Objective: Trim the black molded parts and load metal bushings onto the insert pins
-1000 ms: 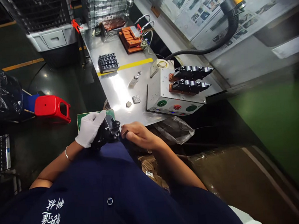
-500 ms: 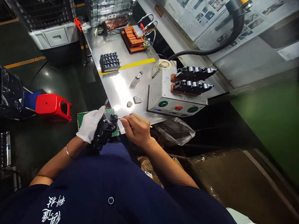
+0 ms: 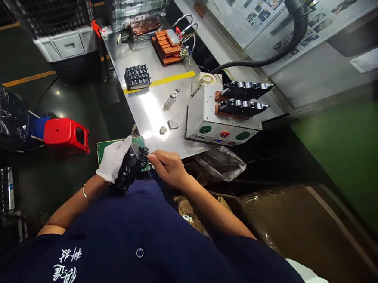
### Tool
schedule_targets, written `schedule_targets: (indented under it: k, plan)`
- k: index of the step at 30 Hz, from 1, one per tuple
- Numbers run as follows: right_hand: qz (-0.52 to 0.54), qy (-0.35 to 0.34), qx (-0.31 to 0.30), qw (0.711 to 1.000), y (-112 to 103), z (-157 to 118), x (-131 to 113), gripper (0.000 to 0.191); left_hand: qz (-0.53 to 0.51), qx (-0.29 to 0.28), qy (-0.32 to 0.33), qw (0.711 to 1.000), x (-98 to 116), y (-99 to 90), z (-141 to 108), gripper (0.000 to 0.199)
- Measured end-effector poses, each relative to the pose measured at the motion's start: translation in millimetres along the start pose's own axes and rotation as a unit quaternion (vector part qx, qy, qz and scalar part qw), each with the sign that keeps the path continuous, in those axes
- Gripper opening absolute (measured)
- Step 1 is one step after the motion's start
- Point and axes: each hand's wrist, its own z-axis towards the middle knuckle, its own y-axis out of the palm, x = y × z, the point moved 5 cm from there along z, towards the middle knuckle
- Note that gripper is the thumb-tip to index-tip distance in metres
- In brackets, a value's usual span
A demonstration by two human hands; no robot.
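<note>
My left hand (image 3: 114,158), in a white glove, grips a glossy black ridged part (image 3: 130,168) close to my body. At the part's right end is my bare right hand (image 3: 165,165), its thumb and forefinger pinched together. What sits between those fingertips is too small to make out. Behind the black part lies a green board (image 3: 104,148), partly covered by the glove.
A metal table (image 3: 142,114) bears a black ridged block (image 3: 137,77), a small bottle (image 3: 172,98), an orange fixture (image 3: 166,48) and a white machine (image 3: 202,108) holding two black parts (image 3: 243,107). A red stool (image 3: 62,131) stands left.
My right hand has moved left, closer to the black part's end. The left hand still holds the part nearly in place. The whole view has shifted slightly.
</note>
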Motion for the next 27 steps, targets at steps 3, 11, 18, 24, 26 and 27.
schedule_targets:
  k: [3, 11, 18, 24, 26, 27]
  plan:
    - [0.067, -0.006, -0.014, 0.998, -5, 0, -1, 0.044, -0.003, -0.006, 0.017, 1.000, 3, 0.8, -3, 0.055]
    - [-0.034, 0.015, -0.010, 0.999, -11, 0, -9, 0.038, 0.013, 0.021, 0.065, 0.998, 14, -1.7, -9, 0.055]
    - [0.083, 0.052, -0.116, 0.988, -13, 0, -10, 0.044, 0.065, 0.024, 0.101, 0.992, 13, -3.7, -12, 0.051]
    - [0.175, 0.045, -0.180, 0.967, -10, -3, -7, 0.045, 0.104, 0.014, 0.155, 0.982, 11, -4.6, -18, 0.043]
    - [0.223, 0.005, -0.225, 0.949, -10, -6, -10, 0.046, 0.115, 0.011, 0.165, 0.980, 10, -5.2, -17, 0.041]
    - [0.246, -0.019, -0.235, 0.940, -11, -7, -12, 0.047, 0.115, 0.013, 0.170, 0.979, 10, -5.8, -17, 0.041]
